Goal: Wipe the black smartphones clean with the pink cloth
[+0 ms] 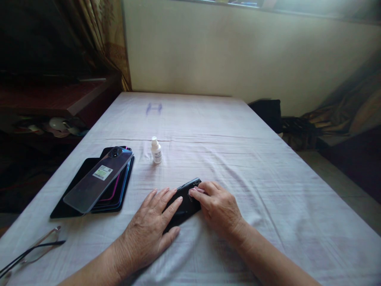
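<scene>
A black smartphone (185, 210) lies back side up on the cloth in front of me, tilted so that its camera corner points up and to the right. Across its left part rests my left hand (151, 222), fingers stretched out and spread, steadying contact along the edge. My right hand (218, 204) is closed in a pinch at the phone's upper back, close to the lettering and camera. Something small and pale shows at its fingertips, too hidden to name. Beyond the phone stands a small white bottle (156, 153) with a white cap and a printed label.
To the left lies a stack of phones and a dark tablet (59, 206), topped by a grey phone (89, 188) with a white sticker. Eyeglasses (38, 248) sit at the near left. A pale, wrinkled cloth (202, 123) covers the table, which meets a wall (214, 51).
</scene>
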Demonstrator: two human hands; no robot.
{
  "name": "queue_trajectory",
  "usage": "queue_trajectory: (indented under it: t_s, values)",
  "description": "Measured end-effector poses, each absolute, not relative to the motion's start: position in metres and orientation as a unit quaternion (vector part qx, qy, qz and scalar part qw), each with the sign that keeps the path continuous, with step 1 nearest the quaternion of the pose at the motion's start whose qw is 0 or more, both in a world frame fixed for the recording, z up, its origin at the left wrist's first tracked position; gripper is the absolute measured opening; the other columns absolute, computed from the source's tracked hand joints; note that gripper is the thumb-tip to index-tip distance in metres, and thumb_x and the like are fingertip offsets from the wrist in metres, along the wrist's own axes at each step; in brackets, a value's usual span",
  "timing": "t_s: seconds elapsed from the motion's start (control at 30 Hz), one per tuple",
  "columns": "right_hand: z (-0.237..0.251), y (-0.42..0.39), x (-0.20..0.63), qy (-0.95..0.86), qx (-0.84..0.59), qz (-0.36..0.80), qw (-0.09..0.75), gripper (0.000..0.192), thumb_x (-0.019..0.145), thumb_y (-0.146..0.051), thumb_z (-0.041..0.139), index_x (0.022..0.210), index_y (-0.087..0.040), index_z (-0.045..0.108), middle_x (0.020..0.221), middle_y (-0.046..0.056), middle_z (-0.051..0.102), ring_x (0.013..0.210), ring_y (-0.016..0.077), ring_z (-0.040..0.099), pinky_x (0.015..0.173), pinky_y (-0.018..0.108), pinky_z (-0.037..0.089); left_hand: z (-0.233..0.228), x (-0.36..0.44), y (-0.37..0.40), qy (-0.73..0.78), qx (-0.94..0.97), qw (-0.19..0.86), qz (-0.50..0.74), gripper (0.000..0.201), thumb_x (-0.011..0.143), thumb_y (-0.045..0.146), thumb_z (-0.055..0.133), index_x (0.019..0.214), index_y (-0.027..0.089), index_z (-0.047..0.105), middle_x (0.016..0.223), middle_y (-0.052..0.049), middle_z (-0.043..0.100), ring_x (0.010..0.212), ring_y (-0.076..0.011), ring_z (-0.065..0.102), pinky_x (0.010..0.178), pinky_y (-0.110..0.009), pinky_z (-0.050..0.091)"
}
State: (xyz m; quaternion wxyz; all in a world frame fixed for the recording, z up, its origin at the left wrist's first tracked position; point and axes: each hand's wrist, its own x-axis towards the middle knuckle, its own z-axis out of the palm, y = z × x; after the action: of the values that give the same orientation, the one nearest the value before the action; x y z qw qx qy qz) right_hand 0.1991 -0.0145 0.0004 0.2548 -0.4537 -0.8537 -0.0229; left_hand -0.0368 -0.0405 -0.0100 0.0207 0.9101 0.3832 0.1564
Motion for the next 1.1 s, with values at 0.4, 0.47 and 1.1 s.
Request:
queue_trajectory:
  t_s: [0.4, 0.47, 1.1]
  values:
    - [0.002, -0.014, 0.209, -0.849, -0.475, -0.041, 0.226, 0.027, 0.092, -0.009, 0.054, 0.104, -0.024, 0.073, 0.093, 0.006, 0.07, 0.081, 0.0168, 0.061, 0.071, 0.026, 0.05, -0.01, -0.037, -0.042, 0.387, 0.909, 0.019, 0.154, 0.06, 0.09, 0.026, 0.055, 0.149, 0.021, 0.042, 0.153, -0.01, 0.045, 0.139, -0.0297, 0.041, 0.116, -0.051, 0.032]
    - [0.002, -0.016, 0.211, -0.85, -0.474, -0.041, 0.228, 0.028, 0.092, -0.009, 0.052, 0.104, -0.024, 0.073, 0.094, 0.006, 0.07, 0.081, 0.0168, 0.061, 0.072, 0.026, 0.05, -0.01, -0.037, -0.042, 0.386, 0.909, 0.017, 0.155, 0.059, 0.091, 0.026, 0.055, 0.148, 0.021, 0.042, 0.152, -0.01, 0.045, 0.139, -0.0296, 0.041, 0.116, -0.051, 0.032]
    - [0.006, -0.028, 0.213, -0.859, -0.435, 0.007, 0.27, 0.026, 0.092, -0.009, 0.049, 0.099, -0.02, 0.072, 0.087, 0.006, 0.068, 0.076, 0.0162, 0.061, 0.067, 0.025, 0.05, -0.007, -0.037, -0.041, 0.38, 0.913, 0.001, 0.149, 0.058, 0.091, 0.026, 0.055, 0.147, 0.02, 0.043, 0.152, -0.011, 0.045, 0.139, -0.0288, 0.04, 0.115, -0.05, 0.033]
